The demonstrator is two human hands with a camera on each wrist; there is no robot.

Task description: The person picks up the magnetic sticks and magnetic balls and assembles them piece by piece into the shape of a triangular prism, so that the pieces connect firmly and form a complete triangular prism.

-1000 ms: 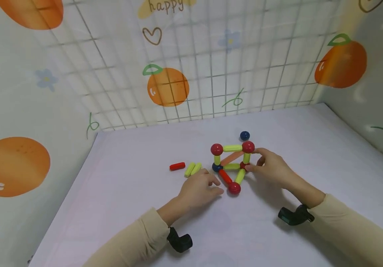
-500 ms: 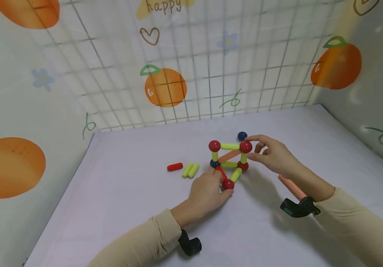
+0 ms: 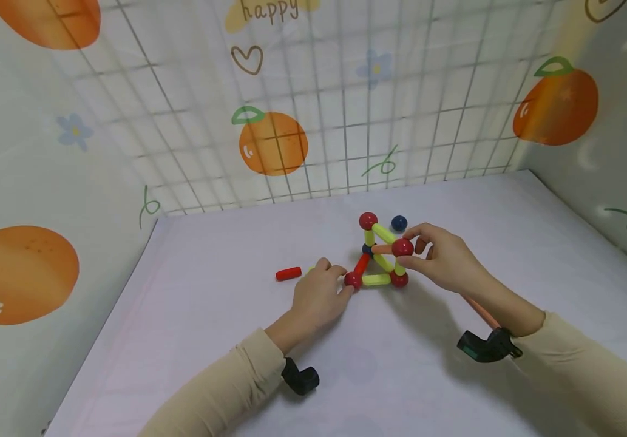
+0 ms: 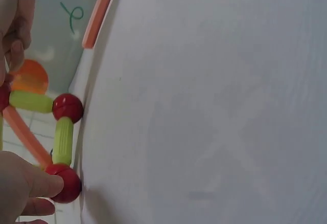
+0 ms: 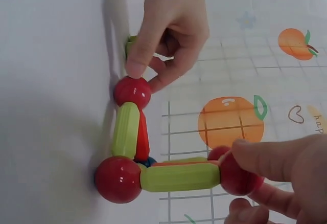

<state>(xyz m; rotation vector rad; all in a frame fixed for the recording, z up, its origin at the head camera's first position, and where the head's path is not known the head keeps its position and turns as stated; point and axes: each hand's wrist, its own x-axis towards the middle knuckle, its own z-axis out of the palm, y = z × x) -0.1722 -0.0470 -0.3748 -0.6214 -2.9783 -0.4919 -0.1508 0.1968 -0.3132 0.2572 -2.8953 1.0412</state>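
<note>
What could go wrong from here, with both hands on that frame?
The left hand and right hand pinch different corners of the frame; uneven pulling might part a joint. The loose blue ball behind it could get knocked rolling. The orange stick near the right sleeve might get nudged.

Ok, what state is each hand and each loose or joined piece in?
Left hand: pinching the lower left red ball
Right hand: pinching the upper right red ball
Ball-and-rod frame: joined, one side raised
Loose blue ball: behind the frame
Loose red rod: lying flat
Loose orange rod: lying flat
Yellow-green piece beyond left hand: mostly hidden
</note>
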